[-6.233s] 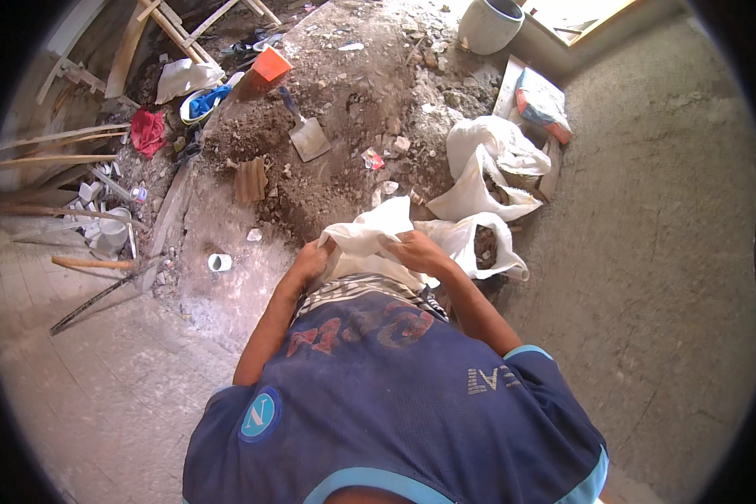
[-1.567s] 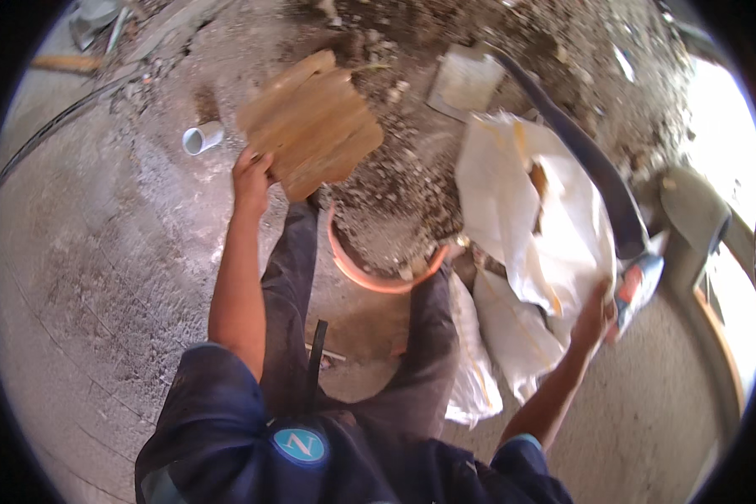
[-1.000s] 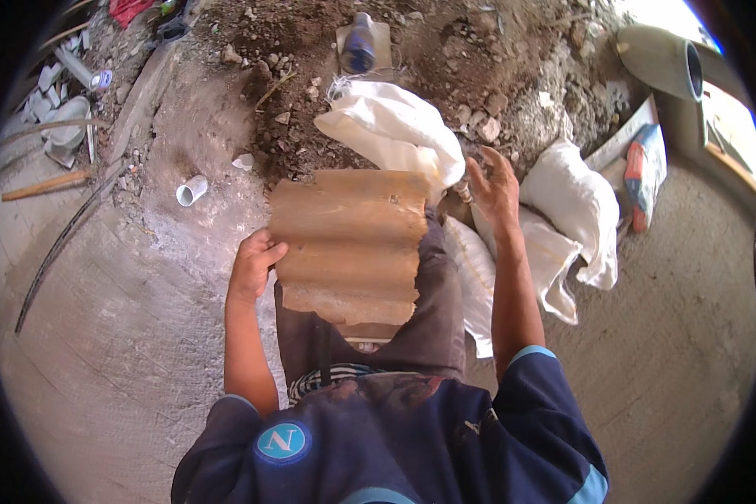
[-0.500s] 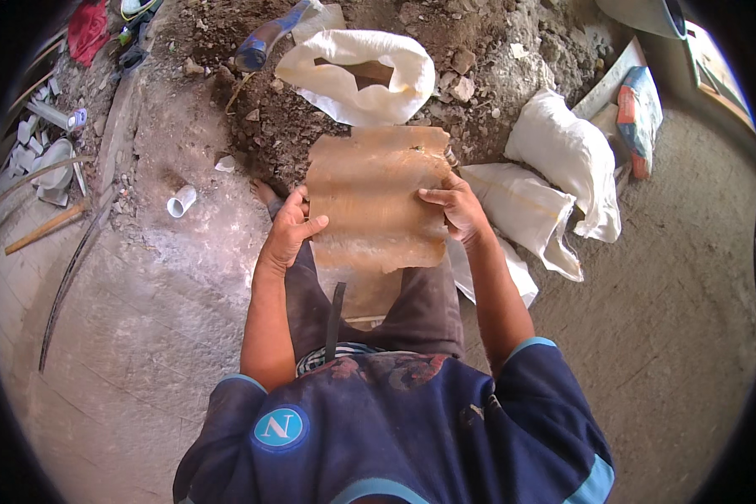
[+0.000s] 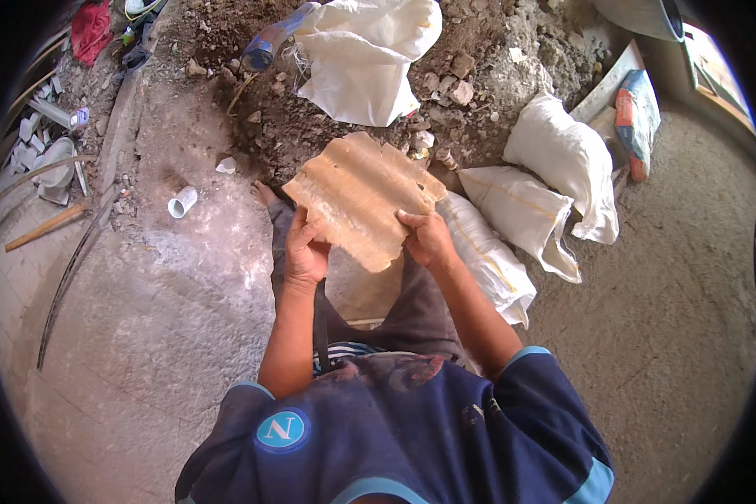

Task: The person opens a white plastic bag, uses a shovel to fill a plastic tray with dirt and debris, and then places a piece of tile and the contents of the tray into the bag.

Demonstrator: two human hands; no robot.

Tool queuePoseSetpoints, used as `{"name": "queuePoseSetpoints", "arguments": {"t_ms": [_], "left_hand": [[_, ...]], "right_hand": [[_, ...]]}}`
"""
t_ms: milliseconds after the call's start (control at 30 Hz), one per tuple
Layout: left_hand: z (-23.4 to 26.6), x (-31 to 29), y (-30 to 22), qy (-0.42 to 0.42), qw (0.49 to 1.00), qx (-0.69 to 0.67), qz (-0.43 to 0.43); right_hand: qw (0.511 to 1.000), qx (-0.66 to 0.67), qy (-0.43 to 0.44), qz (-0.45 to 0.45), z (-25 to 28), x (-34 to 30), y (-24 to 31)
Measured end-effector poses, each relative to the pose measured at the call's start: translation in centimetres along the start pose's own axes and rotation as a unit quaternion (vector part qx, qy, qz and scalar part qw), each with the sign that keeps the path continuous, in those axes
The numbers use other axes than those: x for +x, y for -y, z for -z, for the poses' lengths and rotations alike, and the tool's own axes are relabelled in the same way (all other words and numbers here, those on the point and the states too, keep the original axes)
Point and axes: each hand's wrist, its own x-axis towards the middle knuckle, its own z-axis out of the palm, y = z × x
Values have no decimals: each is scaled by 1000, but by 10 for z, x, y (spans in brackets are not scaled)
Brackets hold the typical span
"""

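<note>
A person in a dark blue shirt (image 5: 395, 437) holds a brown, wavy sheet (image 5: 363, 197) with ragged edges, turned askew above the near part of the legs. The left hand (image 5: 307, 252) pinches its left near edge, thumb on top; the right hand (image 5: 429, 239) pinches the near right side, thumb also laid over the surface. Just beyond, a loose white sack (image 5: 365, 63) lies crumpled on dark, stony soil (image 5: 269, 134), near a blue handle (image 5: 265, 50). To the right, three white sacks (image 5: 521, 206) lie close together, with a red and blue bag (image 5: 636, 126) at the far right. A short white pipe (image 5: 182, 202) rests at left, between the legs and a black cable (image 5: 63, 290) on the floor (image 5: 168, 336).
</note>
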Motion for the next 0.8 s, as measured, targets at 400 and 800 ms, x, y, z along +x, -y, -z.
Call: {"name": "queuePoseSetpoints", "arguments": {"t_ms": [400, 800], "left_hand": [[37, 2, -41, -81, 981, 174, 5], [11, 20, -45, -4, 972, 231, 49]], "right_hand": [[872, -473, -36, 124, 60, -24, 74], [944, -279, 177, -6, -19, 29, 75]]}}
